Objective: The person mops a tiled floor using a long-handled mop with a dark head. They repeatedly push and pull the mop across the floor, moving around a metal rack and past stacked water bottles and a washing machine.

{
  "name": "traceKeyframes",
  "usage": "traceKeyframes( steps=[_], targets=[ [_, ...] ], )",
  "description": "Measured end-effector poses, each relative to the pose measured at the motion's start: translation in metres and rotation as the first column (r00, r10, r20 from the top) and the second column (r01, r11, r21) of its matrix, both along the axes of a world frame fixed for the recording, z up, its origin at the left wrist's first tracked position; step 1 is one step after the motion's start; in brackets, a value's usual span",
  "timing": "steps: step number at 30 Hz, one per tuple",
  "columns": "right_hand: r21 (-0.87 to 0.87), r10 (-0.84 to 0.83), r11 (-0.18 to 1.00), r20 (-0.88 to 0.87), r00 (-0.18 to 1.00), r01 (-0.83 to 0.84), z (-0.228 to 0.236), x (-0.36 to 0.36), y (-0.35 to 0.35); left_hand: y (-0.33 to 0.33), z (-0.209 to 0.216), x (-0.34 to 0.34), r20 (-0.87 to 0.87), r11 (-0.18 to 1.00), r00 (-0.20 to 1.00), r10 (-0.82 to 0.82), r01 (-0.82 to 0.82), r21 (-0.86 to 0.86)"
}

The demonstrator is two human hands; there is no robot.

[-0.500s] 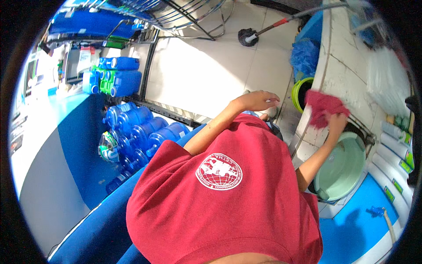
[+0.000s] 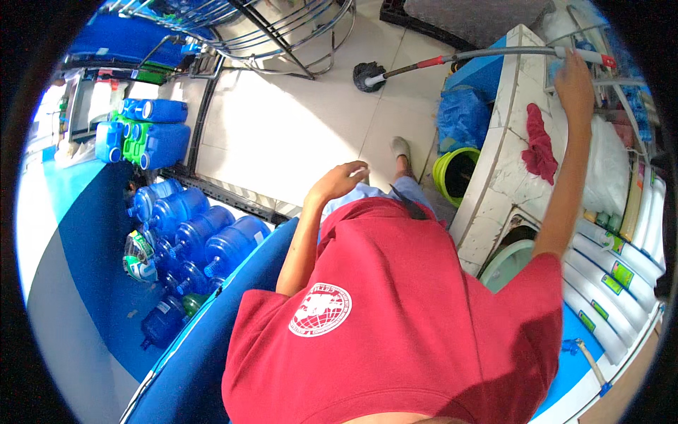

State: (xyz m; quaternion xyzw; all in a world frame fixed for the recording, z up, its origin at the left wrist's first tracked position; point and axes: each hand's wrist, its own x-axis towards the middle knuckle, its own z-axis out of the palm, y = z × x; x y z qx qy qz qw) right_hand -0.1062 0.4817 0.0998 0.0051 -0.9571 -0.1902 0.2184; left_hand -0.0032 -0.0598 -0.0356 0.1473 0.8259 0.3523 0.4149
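My right hand (image 2: 573, 83) reaches far forward over the tiled ledge, its fingers stretched to the handle of a long mop (image 2: 487, 54). A closed grip does not show. The dark mop head (image 2: 369, 76) is on the floor, and the handle slants up across the ledge. A crumpled dark red cloth (image 2: 539, 148) lies on the ledge, to the left of my right forearm. My left hand (image 2: 340, 181) hangs in front of my body, empty, its fingers loosely apart.
A pale green basin (image 2: 510, 266) sits by the ledge, partly hidden by my arm. Below it stand a lime green bucket (image 2: 443, 177) and a blue plastic bag (image 2: 462, 116). Blue water jugs (image 2: 180, 215) cluster at left; a wire rack (image 2: 282, 42) stands ahead. White cylinders (image 2: 600, 272) line the right.
My right hand has let go of the red cloth, now on the ledge, and moved forward to the mop handle. My left hand stays in front of my body. The view has shifted.
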Motion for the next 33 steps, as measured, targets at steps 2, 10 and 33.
traceKeyframes(
  steps=[2, 10, 33],
  targets=[
    [0.317, -0.124, 0.947, 0.205, 0.971, 0.054, -0.002, -0.034, 0.02, -0.005, 0.001, 0.001, -0.012, 0.993, 0.993, 0.118, -0.118, 0.009],
    [0.519, -0.147, 0.851, 0.382, 0.912, -0.079, 0.059, -0.11, 0.076, 0.038, -0.007, -0.044, 0.069, 0.959, 0.979, 0.194, -0.204, 0.198],
    [0.593, 0.199, 0.598, 0.542, 0.816, -0.54, 0.121, -0.056, -0.133, 0.252, -0.21, -0.187, 0.887, -0.655, -0.461, -0.035, -0.659, -0.369]
  ],
)
